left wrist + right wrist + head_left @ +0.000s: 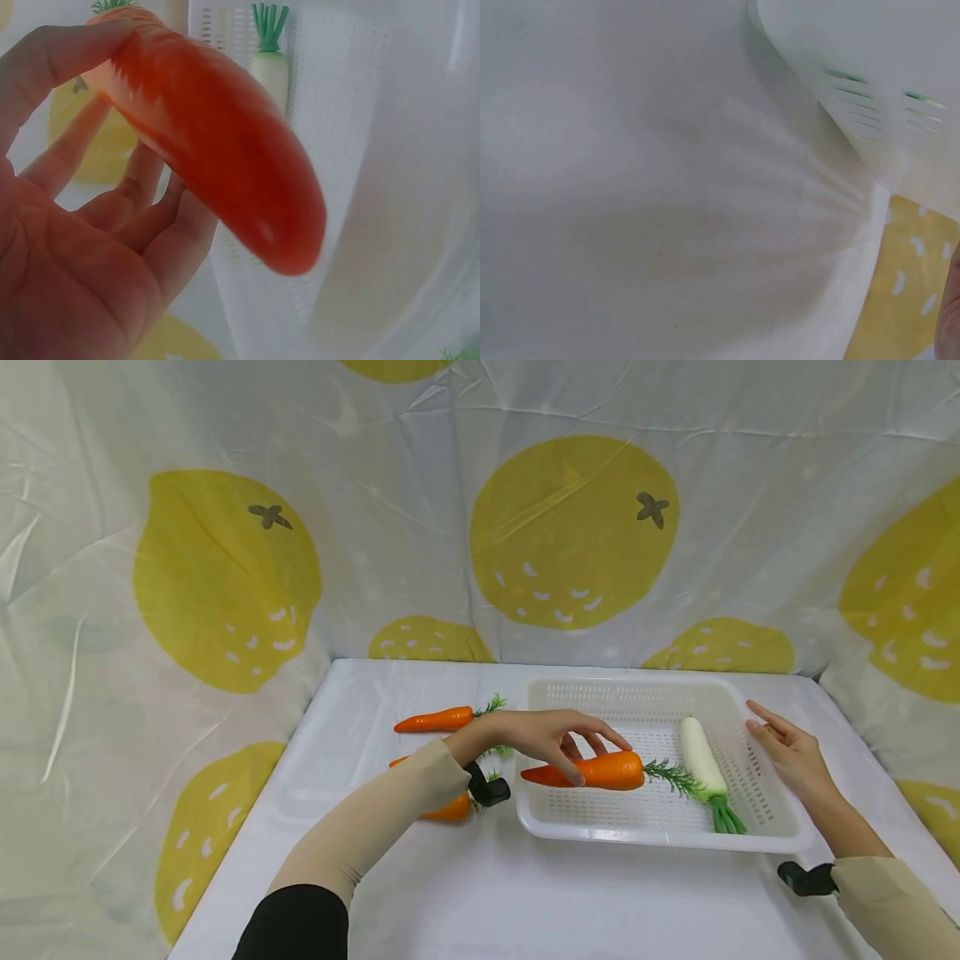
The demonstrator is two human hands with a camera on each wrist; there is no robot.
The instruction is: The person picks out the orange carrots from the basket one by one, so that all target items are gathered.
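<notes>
My left hand (536,737) holds an orange toy carrot (615,770) with green leaves over the left part of a white perforated basket (660,841). In the left wrist view the thumb and fingers pinch the carrot (217,142) near its leafy end, and its tip points down to the right. Inside the basket, at the right, lies a white radish (701,752) with a green top. My right hand (795,756) rests at the basket's right rim with its index finger stretched out. Only a sliver of that hand shows in the right wrist view.
More carrots lie on the white table left of the basket: one at the back (442,720), one in front (453,810), and another between them, partly hidden by my left arm. A lemon-patterned curtain (420,527) stands behind the table.
</notes>
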